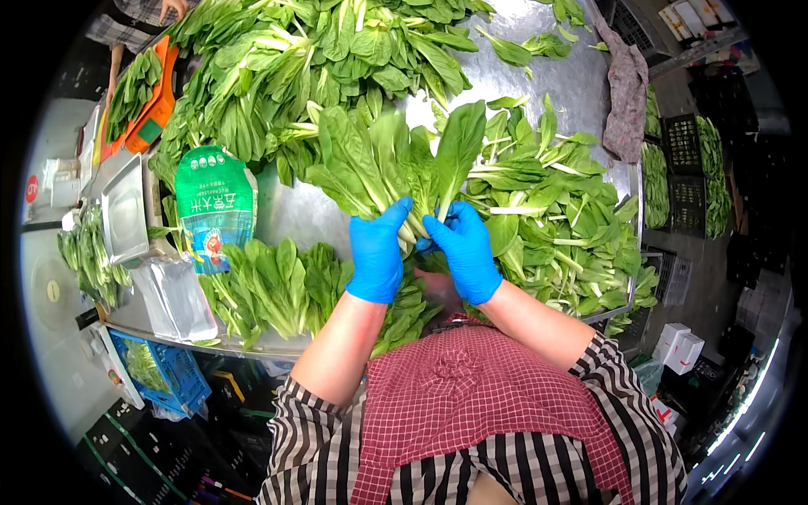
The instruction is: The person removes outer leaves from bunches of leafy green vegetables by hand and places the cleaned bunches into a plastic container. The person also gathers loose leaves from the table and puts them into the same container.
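My left hand [380, 252], in a blue glove, grips the pale stems of a bunch of leafy greens [379, 158] above the metal table. Close beside it my right hand [464, 249], also gloved in blue, holds the stem of a broad green leaf [462, 148] against the bunch. The leaves fan out away from me. To the right lies a heap of loose leaves and cut stems [562, 233]. Nearer the table's front edge, left of my hands, rest bunched greens [284, 290]. A large pile of greens [341, 50] covers the far side.
A green printed bag [216, 202], a metal tray [124, 208] and clear plastic bags [173, 300] are on the left. Greens rest on an orange scale [154, 113] near a co-worker's arm. A grey cloth [625, 95] hangs over the right table edge. Crates of greens [688, 170] stand beyond.
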Action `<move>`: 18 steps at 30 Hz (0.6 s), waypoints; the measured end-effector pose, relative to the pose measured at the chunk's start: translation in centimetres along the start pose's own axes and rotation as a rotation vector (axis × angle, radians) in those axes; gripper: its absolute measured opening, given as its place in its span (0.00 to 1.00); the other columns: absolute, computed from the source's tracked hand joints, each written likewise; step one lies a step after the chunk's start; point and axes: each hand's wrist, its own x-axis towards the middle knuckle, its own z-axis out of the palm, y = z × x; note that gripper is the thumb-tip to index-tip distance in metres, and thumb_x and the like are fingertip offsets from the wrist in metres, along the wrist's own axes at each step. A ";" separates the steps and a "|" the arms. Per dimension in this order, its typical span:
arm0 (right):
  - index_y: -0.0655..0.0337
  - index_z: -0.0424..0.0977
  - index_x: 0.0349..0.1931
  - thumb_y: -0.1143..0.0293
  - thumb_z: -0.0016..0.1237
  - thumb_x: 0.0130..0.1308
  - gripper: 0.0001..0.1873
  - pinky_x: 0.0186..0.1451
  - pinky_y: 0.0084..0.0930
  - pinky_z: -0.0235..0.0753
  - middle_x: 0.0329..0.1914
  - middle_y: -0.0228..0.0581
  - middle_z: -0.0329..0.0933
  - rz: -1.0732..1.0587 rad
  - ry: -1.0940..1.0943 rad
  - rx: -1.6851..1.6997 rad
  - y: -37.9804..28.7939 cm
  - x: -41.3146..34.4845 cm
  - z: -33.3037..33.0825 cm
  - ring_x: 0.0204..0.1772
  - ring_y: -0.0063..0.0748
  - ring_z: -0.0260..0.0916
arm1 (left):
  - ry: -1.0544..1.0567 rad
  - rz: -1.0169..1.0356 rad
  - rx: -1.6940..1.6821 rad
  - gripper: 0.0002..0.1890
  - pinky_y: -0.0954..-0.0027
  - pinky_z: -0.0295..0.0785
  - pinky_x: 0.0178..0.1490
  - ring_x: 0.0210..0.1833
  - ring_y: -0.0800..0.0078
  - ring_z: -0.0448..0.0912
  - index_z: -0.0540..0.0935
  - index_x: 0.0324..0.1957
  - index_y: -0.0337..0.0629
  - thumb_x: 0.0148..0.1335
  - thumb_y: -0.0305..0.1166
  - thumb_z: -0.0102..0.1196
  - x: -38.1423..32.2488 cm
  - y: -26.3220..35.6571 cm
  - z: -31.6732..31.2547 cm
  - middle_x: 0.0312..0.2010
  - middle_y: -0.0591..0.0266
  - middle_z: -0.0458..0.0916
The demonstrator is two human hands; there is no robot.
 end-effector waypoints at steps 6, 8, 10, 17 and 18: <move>0.64 0.66 0.44 0.72 0.57 0.60 0.15 0.31 0.24 0.76 0.33 0.40 0.74 -0.141 -0.034 -0.202 0.1 0.1 0.2 0.29 0.26 0.76 | -0.079 0.039 -0.007 0.10 0.76 0.68 0.25 0.23 0.77 0.76 0.78 0.42 0.35 0.58 0.22 0.58 0.1 -0.1 -0.6 0.26 0.62 0.80; 0.63 0.68 0.45 0.68 0.58 0.59 0.18 0.32 0.28 0.76 0.34 0.41 0.75 -0.237 -0.047 -0.603 -0.2 0.1 0.3 0.29 0.30 0.76 | -0.142 0.007 -0.045 0.16 0.75 0.75 0.34 0.33 0.74 0.80 0.76 0.50 0.33 0.58 0.21 0.57 -0.1 0.4 -0.4 0.37 0.60 0.82; 0.61 0.70 0.47 0.63 0.58 0.58 0.19 0.34 0.32 0.75 0.34 0.43 0.75 -0.356 -0.138 -0.791 -1.0 0.0 1.0 0.31 0.35 0.76 | -0.170 -0.062 0.073 0.16 0.73 0.76 0.39 0.37 0.72 0.80 0.76 0.50 0.33 0.58 0.22 0.57 0.2 0.8 -1.2 0.39 0.58 0.81; 0.60 0.77 0.46 0.69 0.53 0.60 0.14 0.46 0.25 0.76 0.39 0.42 0.79 -0.344 -0.262 -0.862 -3.1 5.9 -0.2 0.40 0.29 0.77 | -0.023 -0.025 -0.165 0.18 0.61 0.76 0.50 0.47 0.63 0.78 0.73 0.53 0.31 0.62 0.29 0.55 1.9 2.7 -5.7 0.48 0.52 0.78; 0.59 0.77 0.45 0.69 0.52 0.60 0.13 0.46 0.25 0.76 0.39 0.42 0.79 -0.435 -0.231 -0.972 -3.2 7.5 -0.6 0.39 0.30 0.77 | -0.016 -0.039 -0.166 0.19 0.60 0.76 0.51 0.48 0.63 0.77 0.72 0.54 0.31 0.63 0.30 0.55 1.9 3.0 -6.2 0.50 0.52 0.77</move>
